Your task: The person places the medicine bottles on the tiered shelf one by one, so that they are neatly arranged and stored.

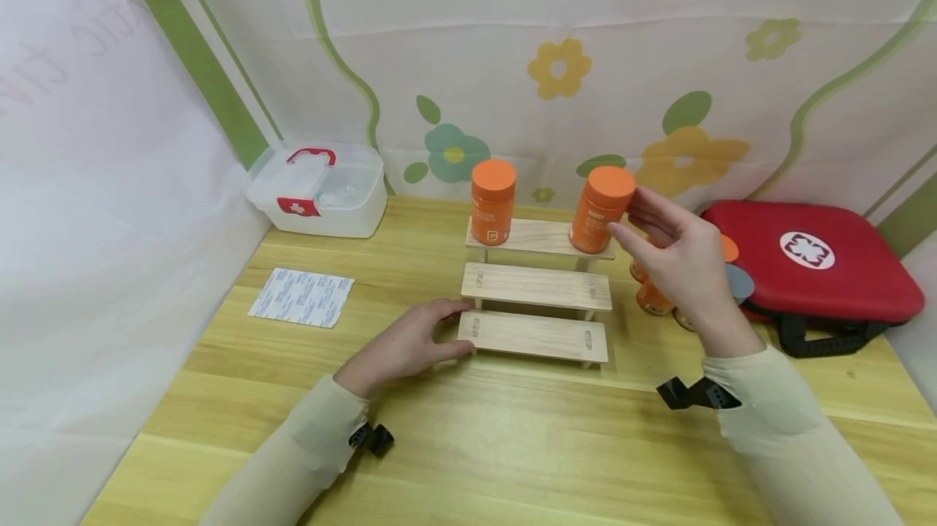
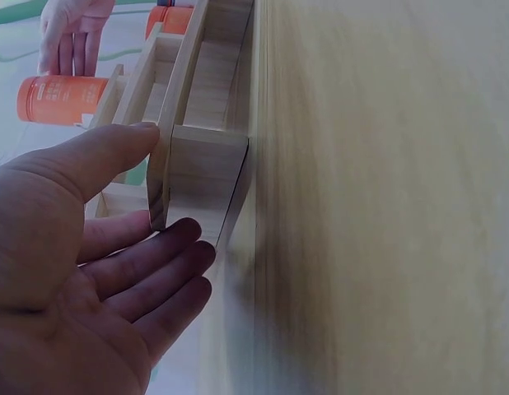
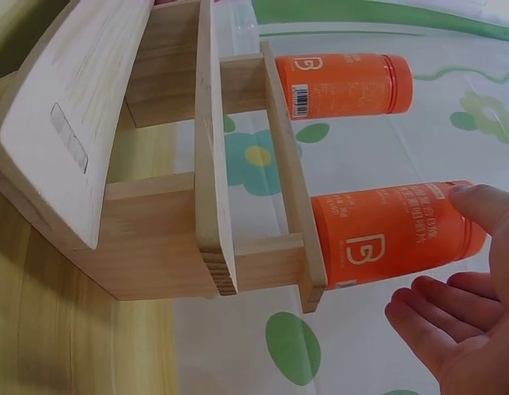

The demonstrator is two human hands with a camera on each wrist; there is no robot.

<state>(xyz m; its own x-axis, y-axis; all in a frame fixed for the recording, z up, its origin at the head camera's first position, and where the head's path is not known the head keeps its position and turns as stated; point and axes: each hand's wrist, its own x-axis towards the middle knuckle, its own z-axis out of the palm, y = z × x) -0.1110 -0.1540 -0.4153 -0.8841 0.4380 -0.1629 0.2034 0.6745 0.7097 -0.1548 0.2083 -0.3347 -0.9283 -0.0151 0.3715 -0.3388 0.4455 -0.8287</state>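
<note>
A three-tier wooden stand (image 1: 536, 287) rests on the table. My left hand (image 1: 410, 345) is at the left end of its lowest step, thumb at the front edge and index finger behind, pinching the board; the other fingers lie loosely extended in the left wrist view. On the top step's right end, an orange bottle (image 1: 603, 209) leans slightly. My right hand (image 1: 677, 254) pinches it near the cap, the thumb (image 3: 485, 206) showing on its side; part of the grip is hidden behind the bottle. Another orange bottle (image 1: 494, 202) stands upright on the top step's left end.
Several more bottles (image 1: 654, 298) stand right of the stand, partly hidden by my right hand. Behind them lies a red first-aid case (image 1: 812, 266) with a black handle. A clear plastic first-aid box (image 1: 318, 189) and a printed white packet (image 1: 302, 297) are at left.
</note>
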